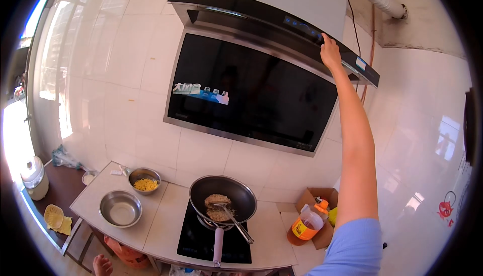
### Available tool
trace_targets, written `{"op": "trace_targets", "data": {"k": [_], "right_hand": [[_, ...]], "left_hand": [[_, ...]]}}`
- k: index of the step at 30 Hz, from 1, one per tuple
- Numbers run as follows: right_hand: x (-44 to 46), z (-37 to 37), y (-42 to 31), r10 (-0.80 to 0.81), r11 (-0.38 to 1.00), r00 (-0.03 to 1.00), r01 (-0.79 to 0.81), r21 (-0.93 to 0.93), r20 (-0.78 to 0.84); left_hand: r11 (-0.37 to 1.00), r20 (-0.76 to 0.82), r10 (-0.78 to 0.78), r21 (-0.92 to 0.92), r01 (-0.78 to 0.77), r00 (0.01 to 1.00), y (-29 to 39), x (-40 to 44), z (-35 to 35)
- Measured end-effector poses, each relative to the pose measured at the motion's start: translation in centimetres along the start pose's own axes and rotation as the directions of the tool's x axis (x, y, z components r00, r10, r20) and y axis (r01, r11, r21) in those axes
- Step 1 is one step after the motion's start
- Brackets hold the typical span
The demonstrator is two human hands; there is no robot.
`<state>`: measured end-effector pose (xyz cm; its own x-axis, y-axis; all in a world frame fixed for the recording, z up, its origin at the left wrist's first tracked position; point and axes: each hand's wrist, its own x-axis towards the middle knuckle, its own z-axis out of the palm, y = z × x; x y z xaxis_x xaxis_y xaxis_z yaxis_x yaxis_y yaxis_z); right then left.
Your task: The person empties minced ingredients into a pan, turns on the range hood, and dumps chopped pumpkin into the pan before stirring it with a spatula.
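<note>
Our blue sleeve (356, 246), nearest in the head view, leads to our right hand (329, 52), unclenched fingers at the range hood (251, 15), raised because that hangs high above the wok (243, 192); our left hand's (102, 265) grip we cannot tell.

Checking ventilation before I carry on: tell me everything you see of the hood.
The hood is glossy black with silvery metallic trim, slanting in view against the tiled wall above the wok. Its lower panel bears a lettered picture at left. Blue controls glow on its projecting top, seemingly touched by the right hand.
</note>
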<state>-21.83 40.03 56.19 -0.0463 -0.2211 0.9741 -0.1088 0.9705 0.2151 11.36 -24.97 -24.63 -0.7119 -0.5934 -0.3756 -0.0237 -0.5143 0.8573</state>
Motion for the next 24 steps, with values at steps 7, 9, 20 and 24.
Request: {"op": "trace_targets", "data": {"k": [7,9,20,24], "right_hand": [[0.2,-0.1,0.2,-0.002,0.998,1.0,0.002,-0.065,-0.001],[0.0,0.1,0.4,-0.014,0.997,1.0,0.013,-0.074,-0.014],[-0.5,-0.8,-0.1,-0.027,0.999,1.0,0.027,-0.035,0.005],[-0.7,-1.2,-0.7,-0.012,0.998,1.0,0.013,-0.06,0.018]], "left_hand": [[0.994,-0.014,-0.046,0.094,0.048,0.999,2.0,-4.3,0.1],[0.996,-0.02,-0.032,0.082,0.034,0.999,1.9,-4.6,0.0],[0.997,-0.024,-0.035,0.07,0.037,0.999,1.6,-4.0,0.4],[0.997,-0.012,-0.034,0.062,0.034,0.999,1.2,-3.4,0.1]]}}
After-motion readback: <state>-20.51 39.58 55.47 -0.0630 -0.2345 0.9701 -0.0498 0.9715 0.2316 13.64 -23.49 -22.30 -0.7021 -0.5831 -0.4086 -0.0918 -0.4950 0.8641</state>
